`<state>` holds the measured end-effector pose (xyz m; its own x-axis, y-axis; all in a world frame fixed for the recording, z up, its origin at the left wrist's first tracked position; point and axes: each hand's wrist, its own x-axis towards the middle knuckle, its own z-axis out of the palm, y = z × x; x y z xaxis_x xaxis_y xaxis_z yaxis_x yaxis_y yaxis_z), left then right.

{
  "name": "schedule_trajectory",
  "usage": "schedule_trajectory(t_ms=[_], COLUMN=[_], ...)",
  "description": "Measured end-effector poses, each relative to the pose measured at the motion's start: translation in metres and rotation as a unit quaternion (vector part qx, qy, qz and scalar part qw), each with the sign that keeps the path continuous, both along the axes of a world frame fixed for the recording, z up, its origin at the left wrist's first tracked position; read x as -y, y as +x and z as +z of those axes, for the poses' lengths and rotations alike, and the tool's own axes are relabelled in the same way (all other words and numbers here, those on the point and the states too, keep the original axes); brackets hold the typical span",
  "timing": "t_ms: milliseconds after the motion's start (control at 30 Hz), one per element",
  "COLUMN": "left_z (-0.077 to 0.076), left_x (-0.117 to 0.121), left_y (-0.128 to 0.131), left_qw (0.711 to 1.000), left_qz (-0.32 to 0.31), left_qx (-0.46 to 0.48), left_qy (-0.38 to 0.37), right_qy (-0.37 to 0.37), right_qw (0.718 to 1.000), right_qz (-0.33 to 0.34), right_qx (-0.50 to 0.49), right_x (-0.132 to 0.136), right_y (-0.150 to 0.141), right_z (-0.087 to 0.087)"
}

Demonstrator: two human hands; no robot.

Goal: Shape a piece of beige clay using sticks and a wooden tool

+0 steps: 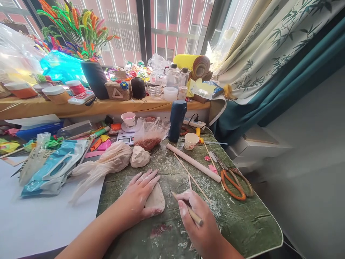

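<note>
Fingers spread, my left hand (142,196) lies flat on a pale, flattened slab of clay (157,201) with rounded edges, hiding its left part. My right hand (198,216) grips a short tool with a wooden handle (194,216), its thin dark tip pointing toward the slab but apart from it. Beyond my left hand sits a lump of whitish clay (139,157). A pale rolling pin (194,162) lies diagonally farther back, with thin wooden sticks (191,176) beside it. White residue is smeared over the dark green tabletop (237,223).
Orange-handled scissors (234,183) lie at the right edge. Behind stand a paper cup (191,141), a dark blue bottle (177,121) and a bag of reddish-brown material (151,136). To the left are a crumpled plastic bag (107,160), a blue-and-white packet (55,167) and white paper (54,223).
</note>
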<state>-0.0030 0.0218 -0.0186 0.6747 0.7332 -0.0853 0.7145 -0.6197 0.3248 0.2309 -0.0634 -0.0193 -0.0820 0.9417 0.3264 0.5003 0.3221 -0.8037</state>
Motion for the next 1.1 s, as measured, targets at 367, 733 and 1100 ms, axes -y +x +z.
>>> schedule_trajectory(t_ms=[367,733,1100], left_z=[0.005,0.02,0.039], left_x=[0.0,-0.002,-0.004], left_y=[0.001,0.011,-0.016], left_qw=[0.999,0.994,0.954], left_qz=[0.014,0.073,0.078], left_qx=[0.04,0.069,0.22], left_qy=[-0.006,-0.037,-0.19], right_qy=[-0.103,-0.06,-0.027], right_qw=[0.988,0.996,0.998], right_qz=[-0.037,-0.042,-0.03], right_qx=[-0.105,-0.052,-0.043], right_x=[-0.005,-0.007,-0.007], right_y=[0.001,-0.005,-0.003], right_z=[-0.016,-0.014,-0.017])
